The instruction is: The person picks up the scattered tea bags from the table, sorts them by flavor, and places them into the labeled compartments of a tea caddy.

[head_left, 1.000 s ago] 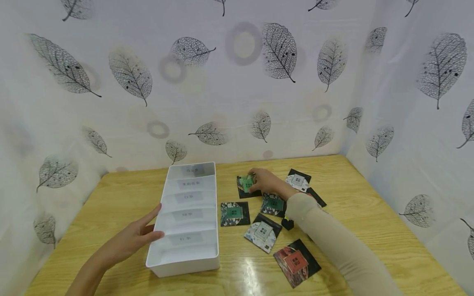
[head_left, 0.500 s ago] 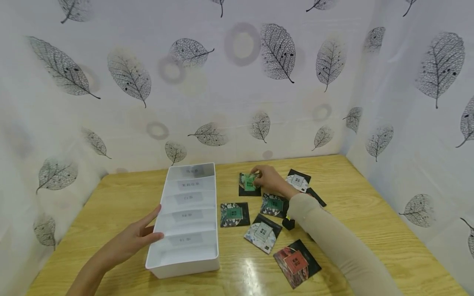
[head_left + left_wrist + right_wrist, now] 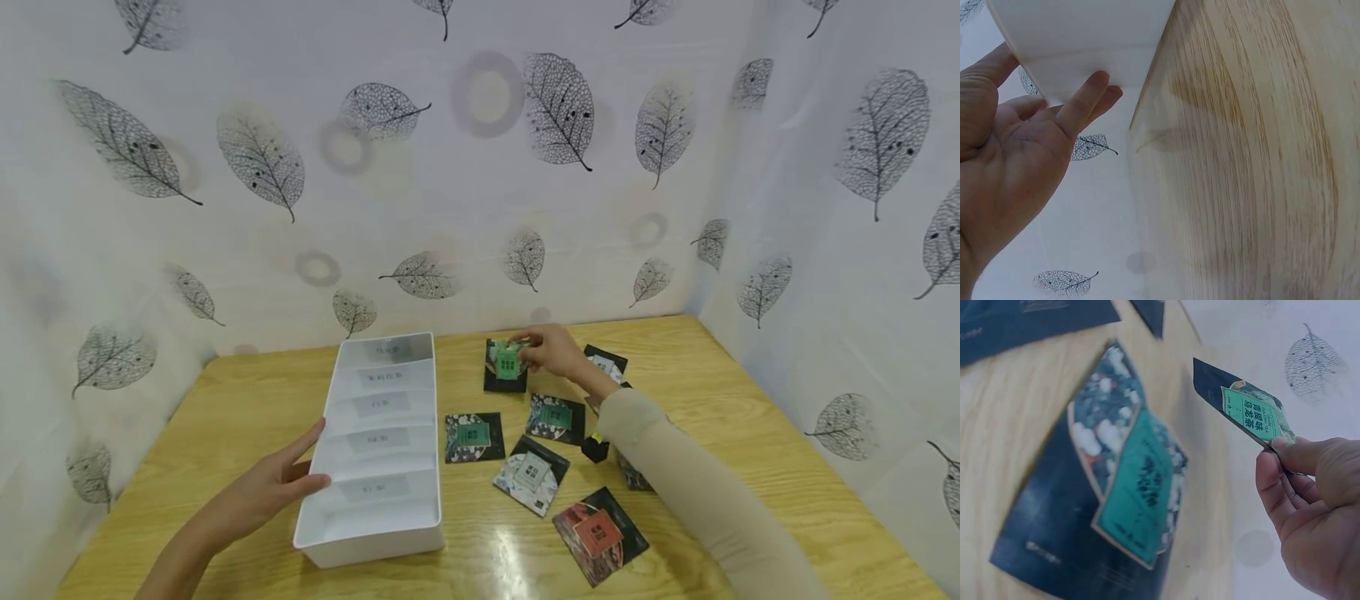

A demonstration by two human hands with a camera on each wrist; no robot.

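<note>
The right hand [image 3: 555,352] [image 3: 1329,506] pinches one edge of a black packet with a bright green label [image 3: 506,364] [image 3: 1254,412]; in the right wrist view the packet is tilted, clear of the table. Along the left side of a long white compartment box [image 3: 375,550] [image 3: 1085,31], the left hand [image 3: 251,492] [image 3: 1022,144] rests with extended fingers against its outer wall. Five labelled compartments show nothing in them. A teal-labelled packet [image 3: 555,417] [image 3: 1138,494] lies nearer the camera than the green one.
Another teal-labelled packet [image 3: 474,436] lies right of the box. A pale packet [image 3: 531,475] and a red-labelled packet [image 3: 600,535] are nearer. Partly covered by the right arm are a white-labelled packet [image 3: 603,363] and a dark patterned packet [image 3: 633,475]. Leaf-patterned curtain surrounds the table.
The green-labelled packet has shifted slightly away and turned more upright in the head view, the right hand moving with it and a little rightward. The left hand stays at the box.
</note>
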